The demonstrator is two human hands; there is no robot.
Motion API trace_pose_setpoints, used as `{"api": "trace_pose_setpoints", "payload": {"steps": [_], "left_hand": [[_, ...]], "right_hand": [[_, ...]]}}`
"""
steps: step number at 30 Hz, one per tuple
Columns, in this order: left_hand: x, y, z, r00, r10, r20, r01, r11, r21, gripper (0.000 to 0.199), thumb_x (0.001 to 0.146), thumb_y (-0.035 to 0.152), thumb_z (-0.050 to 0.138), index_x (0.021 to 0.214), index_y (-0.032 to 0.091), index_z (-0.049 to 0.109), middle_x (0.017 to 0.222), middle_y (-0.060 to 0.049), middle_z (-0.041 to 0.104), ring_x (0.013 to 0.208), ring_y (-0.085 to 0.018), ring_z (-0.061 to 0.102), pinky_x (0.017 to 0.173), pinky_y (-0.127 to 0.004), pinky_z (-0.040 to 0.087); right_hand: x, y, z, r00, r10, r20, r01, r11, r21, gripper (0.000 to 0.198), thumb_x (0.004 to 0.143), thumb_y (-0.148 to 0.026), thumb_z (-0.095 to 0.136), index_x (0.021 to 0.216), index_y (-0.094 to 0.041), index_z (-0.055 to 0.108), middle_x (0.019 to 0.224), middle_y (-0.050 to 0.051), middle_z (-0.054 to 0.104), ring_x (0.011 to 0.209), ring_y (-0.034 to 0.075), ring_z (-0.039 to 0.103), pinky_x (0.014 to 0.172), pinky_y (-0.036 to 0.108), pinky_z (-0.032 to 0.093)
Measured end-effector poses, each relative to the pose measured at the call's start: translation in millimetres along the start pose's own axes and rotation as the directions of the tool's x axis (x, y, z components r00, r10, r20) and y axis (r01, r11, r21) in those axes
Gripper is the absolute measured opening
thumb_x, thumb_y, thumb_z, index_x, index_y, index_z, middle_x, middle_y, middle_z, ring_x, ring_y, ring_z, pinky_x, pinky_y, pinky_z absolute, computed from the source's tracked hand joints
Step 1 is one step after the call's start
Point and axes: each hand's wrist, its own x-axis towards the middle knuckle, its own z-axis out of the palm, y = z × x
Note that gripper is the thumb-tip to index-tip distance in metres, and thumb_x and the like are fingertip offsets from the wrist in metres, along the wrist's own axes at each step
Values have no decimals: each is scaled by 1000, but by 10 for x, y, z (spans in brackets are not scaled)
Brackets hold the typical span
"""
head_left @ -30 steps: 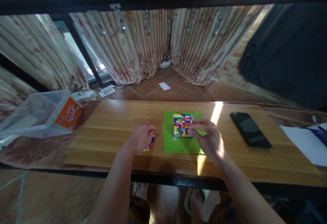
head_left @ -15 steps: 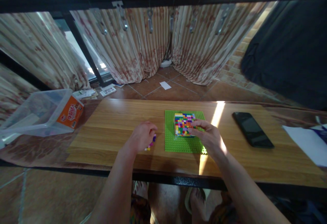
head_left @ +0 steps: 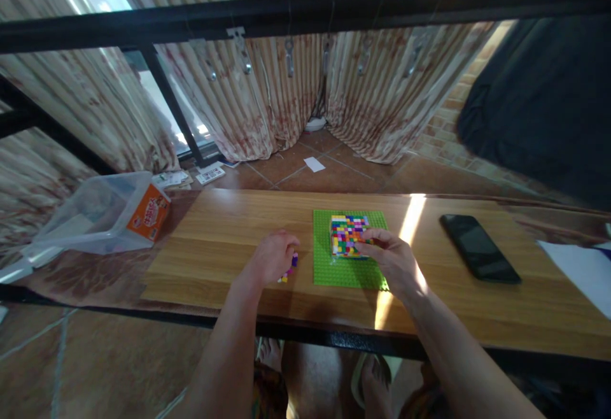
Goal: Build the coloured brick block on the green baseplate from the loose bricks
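A block of small multicoloured toy bricks is built up on a green studded baseplate. My right hand is at its right side, thumb and bent forefinger in a pinch against the upper right part. Whatever lies between those fingertips is too small to make out. Left of the baseplate, my left hand is low over the tabletop with its fingers curled together. By its fingertips lies a short line of loose bricks, purple, pink, yellow and white, partly covered by the hand.
A black phone lies right of the baseplate on the wooden tabletop, with white paper beyond it. At far left stands a clear plastic bin with an orange label. A dark bar crosses above, with metal clips hanging from it.
The view has shifted, so the whole scene sits slightly lower and further right. Both hands keep nearly the same places, the right at the brick block and the left by the loose bricks.
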Motion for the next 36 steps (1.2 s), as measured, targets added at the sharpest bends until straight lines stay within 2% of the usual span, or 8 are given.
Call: {"api": "trace_pose_setpoints", "payload": {"steps": [3,5,8,11,15,28,31,36], "left_hand": [[-29,-16,-11,1000,-1,-9,1,1000,-14,33,83,5,43,97,13,71,102,-10,70,98,-18,63,92,-30,48],[-48,-22,-30,1000,-17,-10,17,1000,-24,35,81,2,43,100,12,70,103,-10,70,97,-17,64,92,-29,48],[-67,-32,-54,998,-57,-8,57,998,-32,34,79,3,47,103,12,69,102,-10,70,96,-18,64,90,-29,49],[-74,-53,-55,999,-40,-4,40,998,-42,34,77,5,51,105,13,69,104,-10,70,99,-19,64,91,-30,48],[-80,-77,-39,1000,-26,-14,25,997,-66,39,76,4,50,110,14,67,109,-9,70,102,-18,63,94,-30,47],[-112,-33,-60,999,-38,8,39,992,-116,37,78,5,46,105,16,68,104,-7,72,96,-17,64,84,-26,48],[-121,-30,-67,999,-36,13,38,994,-101,37,78,4,46,105,16,68,104,-8,72,93,-17,64,83,-26,48],[-127,-8,-84,999,-49,20,51,993,-104,38,79,4,45,107,15,67,105,-8,72,94,-17,64,84,-26,48]], "right_hand": [[-26,-14,-56,985,-164,-54,156,980,-127,29,59,-37,83,80,-20,72,98,5,69,86,20,65,74,36,54],[-90,-58,-41,922,-380,-80,348,900,-264,21,67,-36,79,80,-21,73,105,6,67,93,20,64,75,35,54],[-260,-113,113,854,-515,71,502,781,-372,10,81,-31,67,83,-22,71,95,4,68,82,17,65,71,32,54],[-433,-63,372,798,-482,363,602,661,-447,15,90,-25,55,90,-22,69,91,5,69,82,17,65,74,31,54],[-491,128,668,762,-390,518,645,536,-545,23,93,-16,47,103,-18,67,98,9,67,86,18,65,77,31,53],[-373,291,950,783,-177,596,621,264,-738,28,92,-17,45,114,-18,62,111,10,60,97,21,61,82,30,50],[-385,279,978,805,-159,571,592,257,-764,23,93,-19,46,107,-18,64,111,10,60,94,20,61,78,30,49],[-376,283,985,833,-174,525,552,334,-764,14,91,-20,50,93,-19,64,102,6,63,87,18,62,76,28,48]]}}
